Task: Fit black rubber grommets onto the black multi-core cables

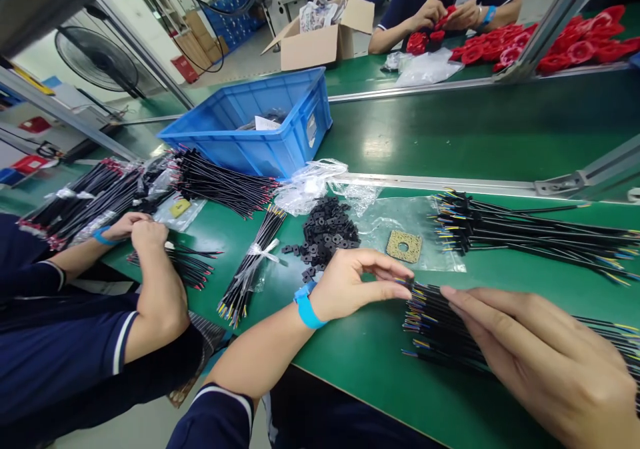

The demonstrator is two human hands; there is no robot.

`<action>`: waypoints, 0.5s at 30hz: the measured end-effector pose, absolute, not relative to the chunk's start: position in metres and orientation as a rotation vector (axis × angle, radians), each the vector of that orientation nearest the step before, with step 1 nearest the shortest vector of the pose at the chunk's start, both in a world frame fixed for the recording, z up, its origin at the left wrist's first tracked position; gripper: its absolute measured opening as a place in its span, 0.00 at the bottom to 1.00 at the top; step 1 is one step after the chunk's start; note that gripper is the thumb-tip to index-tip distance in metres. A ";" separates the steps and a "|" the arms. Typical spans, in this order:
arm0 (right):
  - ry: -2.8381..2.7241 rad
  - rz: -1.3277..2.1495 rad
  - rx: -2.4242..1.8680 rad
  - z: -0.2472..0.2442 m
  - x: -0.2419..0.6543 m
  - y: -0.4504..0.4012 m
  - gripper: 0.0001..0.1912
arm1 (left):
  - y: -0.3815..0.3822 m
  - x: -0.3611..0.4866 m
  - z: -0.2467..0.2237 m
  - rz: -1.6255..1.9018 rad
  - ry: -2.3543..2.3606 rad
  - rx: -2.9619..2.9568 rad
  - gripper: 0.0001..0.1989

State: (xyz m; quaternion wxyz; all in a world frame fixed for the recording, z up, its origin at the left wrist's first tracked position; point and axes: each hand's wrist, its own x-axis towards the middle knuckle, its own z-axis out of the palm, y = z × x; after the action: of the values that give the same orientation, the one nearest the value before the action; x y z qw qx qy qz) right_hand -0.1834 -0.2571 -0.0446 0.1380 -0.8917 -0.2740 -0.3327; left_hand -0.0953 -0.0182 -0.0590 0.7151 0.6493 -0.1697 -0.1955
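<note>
My left hand [353,284], with a blue wristband, pinches the coloured wire tips of a black cable between thumb and fingers. My right hand [545,352] is closed on the same cable a short way along, thumb against fingers. Beneath both hands lies a bundle of black cables [465,339] with blue, yellow and brown wire ends; the right hand hides part of it. Just beyond the left hand is a heap of small black plastic pieces [327,229]. A yellowish sponge [404,246] with a square hole rests on a clear plastic bag [440,260].
More black cables [530,232] lie at the back right, and a tied cable bundle [253,262] at the left. A blue bin [240,149] stands behind. A co-worker's hands [150,232] are at the left; another person handles red parts [575,46] across the metal frame.
</note>
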 end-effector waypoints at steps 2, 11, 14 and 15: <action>-0.802 -0.968 -2.584 -0.044 -0.181 -0.255 0.20 | -0.018 -0.098 -0.057 -0.358 -0.462 1.536 0.11; -0.843 -0.978 -2.519 -0.044 -0.182 -0.252 0.12 | -0.021 -0.104 -0.062 -0.147 -0.676 1.640 0.14; -0.854 -0.953 -2.535 -0.048 -0.181 -0.251 0.10 | -0.021 -0.104 -0.063 -0.078 -0.763 1.661 0.15; -0.860 -0.937 -2.528 -0.050 -0.181 -0.250 0.08 | -0.021 -0.104 -0.063 -0.054 -0.791 1.655 0.14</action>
State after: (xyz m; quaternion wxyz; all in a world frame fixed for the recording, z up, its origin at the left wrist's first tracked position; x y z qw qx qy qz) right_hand -0.1805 -0.2501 -0.0501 0.1550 -0.8825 -0.3002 -0.3271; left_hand -0.1037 -0.0207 -0.0627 0.6078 0.7162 -0.3421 -0.0234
